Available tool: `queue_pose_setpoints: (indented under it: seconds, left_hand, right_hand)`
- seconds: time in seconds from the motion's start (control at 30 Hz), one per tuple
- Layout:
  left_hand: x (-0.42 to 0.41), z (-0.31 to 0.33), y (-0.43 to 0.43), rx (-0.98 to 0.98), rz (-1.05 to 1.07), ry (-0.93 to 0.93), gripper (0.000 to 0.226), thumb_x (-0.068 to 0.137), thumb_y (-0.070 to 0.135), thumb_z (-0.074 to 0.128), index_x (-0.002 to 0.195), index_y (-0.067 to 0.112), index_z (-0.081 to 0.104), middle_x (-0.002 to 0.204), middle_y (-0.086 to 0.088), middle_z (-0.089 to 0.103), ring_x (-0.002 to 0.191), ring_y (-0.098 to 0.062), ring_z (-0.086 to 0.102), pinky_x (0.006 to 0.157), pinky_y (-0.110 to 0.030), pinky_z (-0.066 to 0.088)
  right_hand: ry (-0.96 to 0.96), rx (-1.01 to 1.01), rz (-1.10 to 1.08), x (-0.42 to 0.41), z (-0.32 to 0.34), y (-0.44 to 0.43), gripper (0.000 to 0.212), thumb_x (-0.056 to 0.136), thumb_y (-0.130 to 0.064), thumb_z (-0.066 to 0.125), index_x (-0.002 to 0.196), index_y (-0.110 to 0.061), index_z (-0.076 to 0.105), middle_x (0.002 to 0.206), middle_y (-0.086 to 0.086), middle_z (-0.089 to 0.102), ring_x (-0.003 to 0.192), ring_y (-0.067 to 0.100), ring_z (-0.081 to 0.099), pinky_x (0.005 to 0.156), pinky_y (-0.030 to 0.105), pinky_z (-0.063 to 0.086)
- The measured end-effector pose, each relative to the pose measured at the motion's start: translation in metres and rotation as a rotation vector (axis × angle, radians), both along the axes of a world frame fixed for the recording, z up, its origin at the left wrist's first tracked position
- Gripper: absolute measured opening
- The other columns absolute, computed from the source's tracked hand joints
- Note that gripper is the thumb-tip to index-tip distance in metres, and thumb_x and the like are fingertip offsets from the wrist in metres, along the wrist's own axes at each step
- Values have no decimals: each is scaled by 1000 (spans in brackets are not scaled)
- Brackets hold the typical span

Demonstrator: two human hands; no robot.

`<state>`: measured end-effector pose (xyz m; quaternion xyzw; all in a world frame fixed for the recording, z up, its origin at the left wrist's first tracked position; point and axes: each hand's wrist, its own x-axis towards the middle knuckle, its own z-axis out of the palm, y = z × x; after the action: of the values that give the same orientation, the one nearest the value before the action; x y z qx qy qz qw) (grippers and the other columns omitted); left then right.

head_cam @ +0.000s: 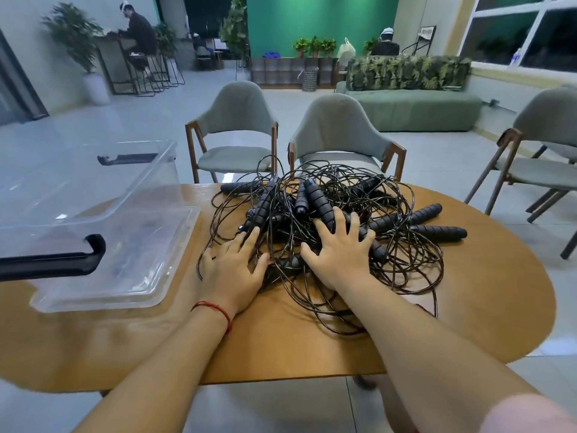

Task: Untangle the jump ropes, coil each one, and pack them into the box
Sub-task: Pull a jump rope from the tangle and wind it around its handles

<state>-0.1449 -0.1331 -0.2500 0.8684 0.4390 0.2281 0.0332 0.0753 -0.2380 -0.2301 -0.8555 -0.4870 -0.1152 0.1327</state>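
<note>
A round wooden table (pixel 487 295) seen from above. In its middle lies a tangled heap of black jump ropes (pixel 316 197), thin cords looped around thick ridged handles. The left hand (pixel 232 268), a red string bracelet (pixel 215 310) on its wrist, rests flat on the heap's near left edge. The right hand (pixel 338 256) rests on top of the heap. All fingers (pixel 339 220) are spread straight, gripping nothing. A clear plastic box (pixel 146 245) with black handles sits open just left of the ropes. Two grey chairs (pixel 237 126) stand behind the table.
</note>
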Motion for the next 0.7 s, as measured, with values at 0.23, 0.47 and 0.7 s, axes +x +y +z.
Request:
queue_pose_setpoints:
  seconds: [0.23, 0.47, 0.7]
  left_hand:
    - [-1, 2, -3, -7, -9, 36, 66, 106, 68, 27, 167, 45, 18, 167, 8, 42, 152, -16, 39, 124, -58, 24]
    - [-9, 1, -19, -46, -27, 31, 66, 104, 70, 22, 166, 47, 19, 168, 8, 40, 154, -14, 36, 125, -56, 22]
    - [-49, 3, -84, -77, -45, 29, 67, 104, 71, 19, 167, 48, 13, 170, 8, 36, 155, -14, 34, 126, -55, 21]
  right_hand:
    - [33, -42, 15, -1, 8, -7, 79, 91, -81, 25, 159, -42, 38, 173, 5, 10, 159, 41, 4, 117, 79, 12]
    - [31, -52, 14, -7, 10, -26, 78, 92, -82, 25, 158, -43, 39, 172, 5, 13, 159, 41, 6, 117, 80, 15]
    - [4, -40, 12, -44, 14, -91, 77, 90, -82, 29, 154, -42, 46, 169, 5, 22, 155, 41, 17, 114, 77, 23]
